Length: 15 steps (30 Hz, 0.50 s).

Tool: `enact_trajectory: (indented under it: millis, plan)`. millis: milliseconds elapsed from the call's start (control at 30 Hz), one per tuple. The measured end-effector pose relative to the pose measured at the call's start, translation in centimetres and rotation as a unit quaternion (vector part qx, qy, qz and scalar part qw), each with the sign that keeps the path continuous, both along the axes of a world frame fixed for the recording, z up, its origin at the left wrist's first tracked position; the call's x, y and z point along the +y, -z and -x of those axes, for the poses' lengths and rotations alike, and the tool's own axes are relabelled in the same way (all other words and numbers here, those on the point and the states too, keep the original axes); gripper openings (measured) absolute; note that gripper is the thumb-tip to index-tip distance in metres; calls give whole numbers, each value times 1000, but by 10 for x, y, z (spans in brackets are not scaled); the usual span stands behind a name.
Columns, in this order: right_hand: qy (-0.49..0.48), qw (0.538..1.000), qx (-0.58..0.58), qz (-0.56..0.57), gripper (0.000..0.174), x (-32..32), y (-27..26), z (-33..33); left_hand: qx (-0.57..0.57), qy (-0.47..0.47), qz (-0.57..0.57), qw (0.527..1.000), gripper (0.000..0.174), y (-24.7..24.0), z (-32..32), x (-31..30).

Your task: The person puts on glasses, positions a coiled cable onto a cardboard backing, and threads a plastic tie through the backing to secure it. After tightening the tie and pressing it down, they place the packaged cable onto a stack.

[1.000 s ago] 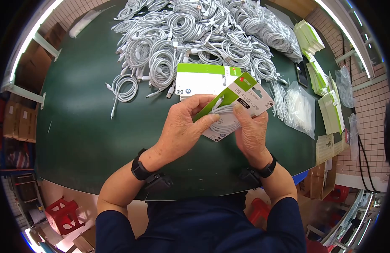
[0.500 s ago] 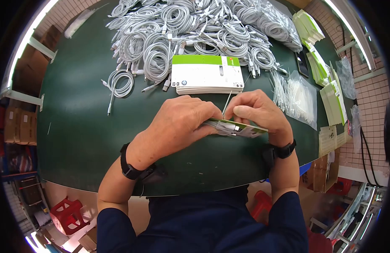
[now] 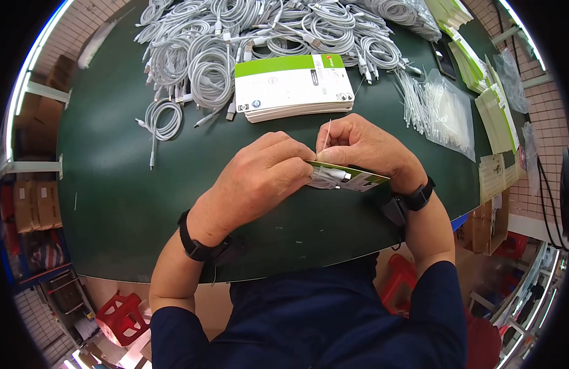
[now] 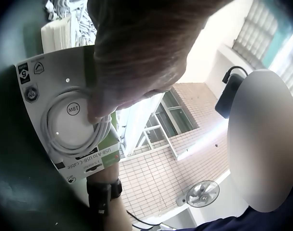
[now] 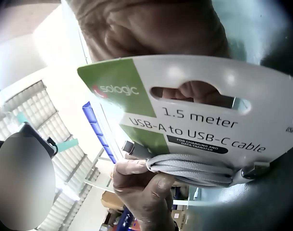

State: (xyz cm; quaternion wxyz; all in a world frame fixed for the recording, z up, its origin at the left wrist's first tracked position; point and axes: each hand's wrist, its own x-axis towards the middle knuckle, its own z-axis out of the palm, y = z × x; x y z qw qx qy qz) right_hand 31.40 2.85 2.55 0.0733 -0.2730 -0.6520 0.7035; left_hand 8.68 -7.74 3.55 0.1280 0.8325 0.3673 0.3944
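My left hand [image 3: 260, 172] pinches a green-and-white packaging card [image 5: 194, 115] together with a coiled grey-white USB cable [image 5: 190, 168] lying against its printed face. In the head view the card is tipped nearly edge-on, and in the left wrist view the loops of cable lie around the printed 18W mark. Behind the card, my right hand [image 3: 373, 150] pinches a thin white cable tie [image 3: 328, 132], whose end sticks up beside the fingertips. The rest of that tie is hidden by fingers and card.
A stack of packaging cards [image 3: 290, 92] stands just ahead of the hands. Beyond it spreads a large heap of coiled cables [image 3: 210, 67], with one separate coil [image 3: 164, 120] at left. Loose cable ties [image 3: 413, 104], a bag of ties [image 3: 450, 117] and more cards [image 3: 496, 117] lie at right.
The card has tipped from facing up to nearly edge-on. My right hand has left the cable's front and moved behind the card, where it pinches the tie; my left hand still grips card and cable.
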Motion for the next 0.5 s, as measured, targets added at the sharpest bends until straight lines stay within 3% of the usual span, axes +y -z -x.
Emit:
enact_trajectory:
  millis: [200,500]
  plan:
    - [2,998,13,-58,18,1,1,1,7,-27,-47,999,26,7,-6,-1]
    - [28,999,27,-16,17,-1,4,5,5,-45,-55,997,25,9,-8,-1]
